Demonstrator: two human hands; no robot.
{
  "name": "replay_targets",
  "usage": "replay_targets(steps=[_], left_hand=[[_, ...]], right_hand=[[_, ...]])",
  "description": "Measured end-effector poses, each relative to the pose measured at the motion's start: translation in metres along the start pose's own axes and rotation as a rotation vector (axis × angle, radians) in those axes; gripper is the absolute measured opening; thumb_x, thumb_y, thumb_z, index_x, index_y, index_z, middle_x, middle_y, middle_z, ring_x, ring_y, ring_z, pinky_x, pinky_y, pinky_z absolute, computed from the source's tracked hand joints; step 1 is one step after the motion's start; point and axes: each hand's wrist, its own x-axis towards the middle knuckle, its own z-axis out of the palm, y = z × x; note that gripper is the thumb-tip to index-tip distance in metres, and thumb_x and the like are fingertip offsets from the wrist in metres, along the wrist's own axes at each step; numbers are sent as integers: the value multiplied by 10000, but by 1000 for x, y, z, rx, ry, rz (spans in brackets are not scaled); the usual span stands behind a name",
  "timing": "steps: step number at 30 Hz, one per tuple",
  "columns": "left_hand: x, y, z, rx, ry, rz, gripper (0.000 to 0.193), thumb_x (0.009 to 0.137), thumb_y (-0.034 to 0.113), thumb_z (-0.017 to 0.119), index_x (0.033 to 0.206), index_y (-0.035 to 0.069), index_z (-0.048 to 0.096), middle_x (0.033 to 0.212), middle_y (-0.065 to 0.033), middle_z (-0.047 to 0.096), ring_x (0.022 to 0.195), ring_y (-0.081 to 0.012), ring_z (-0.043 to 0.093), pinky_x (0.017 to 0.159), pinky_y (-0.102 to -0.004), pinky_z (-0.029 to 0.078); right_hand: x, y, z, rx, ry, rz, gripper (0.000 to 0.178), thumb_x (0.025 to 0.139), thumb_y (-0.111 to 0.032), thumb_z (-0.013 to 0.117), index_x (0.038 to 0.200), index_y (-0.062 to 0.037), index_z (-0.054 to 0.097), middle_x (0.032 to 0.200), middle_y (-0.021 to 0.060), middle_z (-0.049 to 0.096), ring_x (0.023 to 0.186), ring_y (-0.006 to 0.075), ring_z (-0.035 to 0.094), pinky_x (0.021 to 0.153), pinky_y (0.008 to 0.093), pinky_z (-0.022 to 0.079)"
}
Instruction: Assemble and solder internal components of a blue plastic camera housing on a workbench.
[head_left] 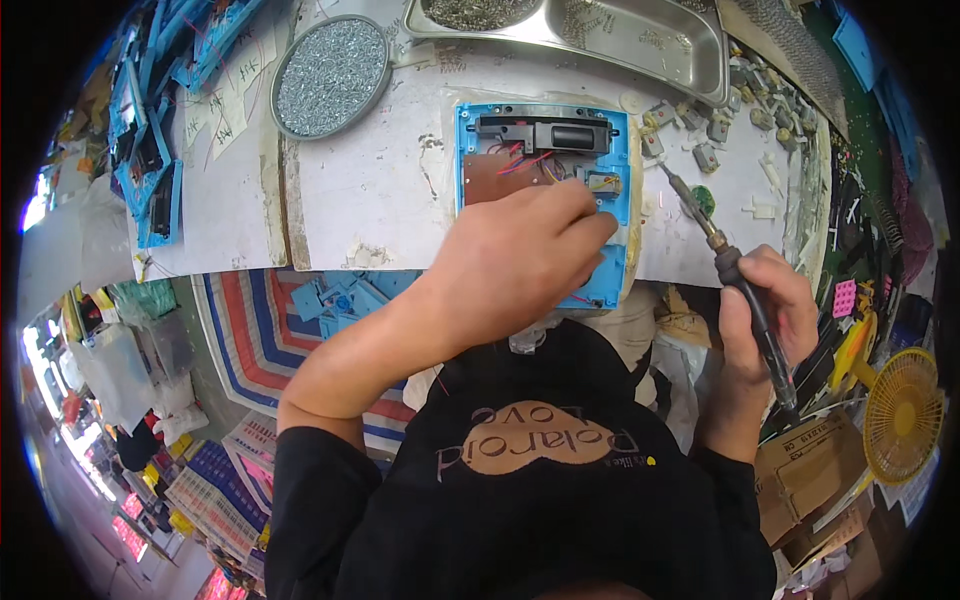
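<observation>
A blue plastic casing [466, 130] lies on the white table in front of me, its inside facing up. It holds a black module [575, 137], a brown circuit board [490, 178], red and other thin wires, and a small motor-like part [604, 183]. My left hand [520, 245] reaches over the casing's middle with its fingers pinched together; whatever is between the fingertips is hidden. Gripped in my right hand [770, 310] is a soldering iron [731, 262] with a black handle and metal barrel. Its tip points up and left, just right of the casing, above the tabletop.
Behind the casing sit a round dish [330, 78] of small metal screws and a steel tray [640, 55] with small metal parts. Small grey motors [718, 127] are scattered at the right. Blue plastic frames [150, 140] pile up at the left. A yellow fan [903, 415] stands at right.
</observation>
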Motion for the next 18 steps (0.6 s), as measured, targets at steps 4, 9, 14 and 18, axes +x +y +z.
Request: replay_targets(steps=[4, 9, 14, 18], left_hand=[[8, -7, 3, 4, -81, -28, 208, 804, 9, 759, 998, 70, 713, 969, -72, 653, 835, -277, 687, 699, -377, 563], [5, -23, 4, -318, 59, -117, 127, 861, -22, 726, 982, 16, 736, 885, -88, 719, 787, -195, 694, 691, -298, 546], [10, -15, -3, -496, -66, -459, 95, 902, 26, 736, 987, -12, 715, 824, -25, 698, 723, -68, 630, 646, -241, 506], [8, -15, -5, -492, -80, -479, 105, 905, 37, 739, 993, -13, 710, 807, -4, 680, 695, -45, 588, 620, -231, 482]], right_hand=[[-8, -2, 3, 5, 60, 79, 387, 839, 8, 780, 1193, 39, 628, 836, 94, 631, 681, 119, 537, 605, 232, 405], [-14, -5, 29, 165, 150, 311, 491, 843, 48, 783, 1300, 35, 605, 1060, 115, 694, 926, 132, 668, 835, 258, 536], [16, 8, 72, 175, 59, 250, 540, 838, 97, 742, 1344, -23, 600, 1078, 100, 698, 947, 124, 693, 849, 251, 551], [21, 12, 84, 195, 43, 235, 556, 814, 99, 756, 1333, -40, 611, 1071, 94, 690, 917, 127, 699, 813, 247, 554]])
